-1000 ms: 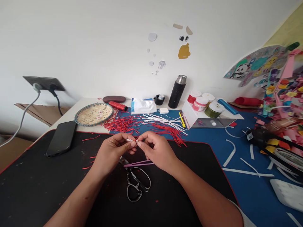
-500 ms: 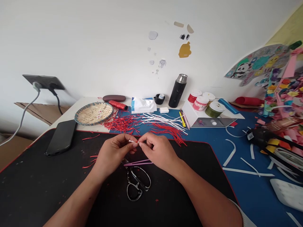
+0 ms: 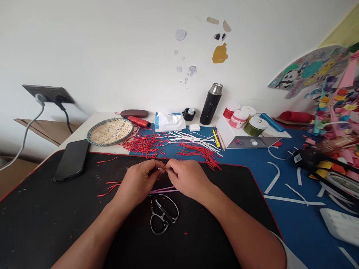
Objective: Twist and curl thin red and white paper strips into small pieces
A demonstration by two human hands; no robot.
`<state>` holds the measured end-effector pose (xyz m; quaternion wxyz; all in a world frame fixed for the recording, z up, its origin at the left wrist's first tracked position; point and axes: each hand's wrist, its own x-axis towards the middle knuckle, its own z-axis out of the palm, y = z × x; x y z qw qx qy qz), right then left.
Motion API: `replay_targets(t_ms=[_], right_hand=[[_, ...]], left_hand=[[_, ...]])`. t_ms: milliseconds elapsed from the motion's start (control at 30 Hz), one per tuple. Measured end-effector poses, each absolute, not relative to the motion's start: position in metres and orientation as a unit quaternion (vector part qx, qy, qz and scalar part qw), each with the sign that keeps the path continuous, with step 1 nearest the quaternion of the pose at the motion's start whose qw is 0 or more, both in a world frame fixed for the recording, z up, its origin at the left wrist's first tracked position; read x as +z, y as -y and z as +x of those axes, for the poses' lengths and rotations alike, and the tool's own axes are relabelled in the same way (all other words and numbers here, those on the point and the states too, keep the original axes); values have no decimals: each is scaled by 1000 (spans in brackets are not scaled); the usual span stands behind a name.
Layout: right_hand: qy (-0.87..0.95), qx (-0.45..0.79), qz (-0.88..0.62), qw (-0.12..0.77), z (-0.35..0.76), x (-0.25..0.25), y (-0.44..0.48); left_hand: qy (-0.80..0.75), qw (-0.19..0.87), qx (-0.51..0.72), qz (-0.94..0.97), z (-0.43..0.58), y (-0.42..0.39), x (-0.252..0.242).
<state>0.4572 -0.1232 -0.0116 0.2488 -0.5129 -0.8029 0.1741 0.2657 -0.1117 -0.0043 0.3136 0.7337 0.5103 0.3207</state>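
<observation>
Above the black mat, my left hand [image 3: 140, 181] and my right hand [image 3: 188, 179] meet with fingertips almost touching. Both pinch a small red and white piece of cord [image 3: 161, 169], mostly covered by the fingers. Just beneath the hands lie purple tweezers [image 3: 166, 189], partly hidden. Scissors [image 3: 159, 221] with dark, worn handles rest on the mat nearer to me, their blades out of sight. Several loose red cords [image 3: 108, 192] lie left of my left hand. Beyond the hands are a heap of red cords [image 3: 147, 144], white cords [image 3: 193, 140] and another red bundle [image 3: 200, 153].
A phone [image 3: 71, 160] and a woven basket [image 3: 110, 132] are at the left. Along the wall stand a red thread spool [image 3: 139, 121], a tissue pack [image 3: 169, 122], a black thermos [image 3: 211, 106] and paint jars [image 3: 238, 118]. White paper strips [image 3: 293, 201] lie at the right.
Both hands still pinch the small piece, with the fingertips closed further over it so that less white shows. The whole view has shifted slightly.
</observation>
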Motion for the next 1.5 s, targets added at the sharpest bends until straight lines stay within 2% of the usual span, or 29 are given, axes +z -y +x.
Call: replay_targets(t_ms=[100, 233, 333, 600, 833, 1500], right_hand=[[775, 228, -515, 286, 457, -10, 124], [703, 342, -505, 367, 454, -5, 125], [671, 387, -498, 390, 453, -4, 126], [680, 366, -500, 392, 452, -2, 127], [725, 304, -503, 360, 455, -2, 127], [773, 246, -507, 291, 457, -7, 124]], left_hand=[[-523, 371, 336, 691, 265, 112, -4], [-498, 528, 395, 563, 263, 109, 0], [-476, 576, 419, 516, 262, 107, 2], [-475, 571, 403, 536, 263, 108, 0], [-498, 537, 387, 560, 264, 109, 1], [-527, 479, 341, 614, 266, 112, -7]])
